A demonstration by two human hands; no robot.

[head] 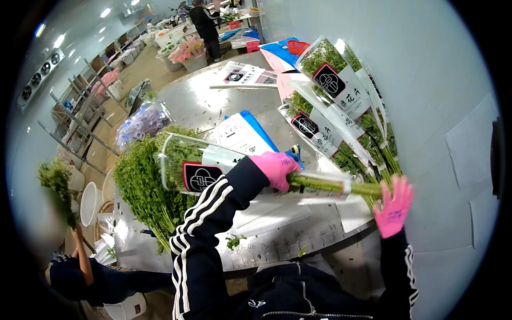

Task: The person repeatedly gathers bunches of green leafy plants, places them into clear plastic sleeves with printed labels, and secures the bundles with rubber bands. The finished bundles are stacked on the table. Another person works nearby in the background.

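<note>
A bunch of green filler stems in a clear printed plastic sleeve (pixel 180 156) lies across the table, its leafy tops to the left. My left hand (pixel 278 170), in a pink glove, is closed around it near the sleeve's narrow end. The bare stem ends (pixel 366 189) point right and meet my right hand (pixel 395 206), also gloved in pink, with its fingers spread and palm at the cut ends. Beneath the bunch lie flat white printed sleeves (pixel 232 134). A small blue tool (pixel 295 155), partly hidden, sits just behind my left hand.
Several sleeved bunches (pixel 348 120) lean by the right wall. Loose green stems (pixel 148 184) are heaped left on the metal table (pixel 188 102), near wrapped pale purple flowers (pixel 144 120). Another person (pixel 76 272) at the left holds a green bunch (pixel 56 180). Handwritten marks line the front edge.
</note>
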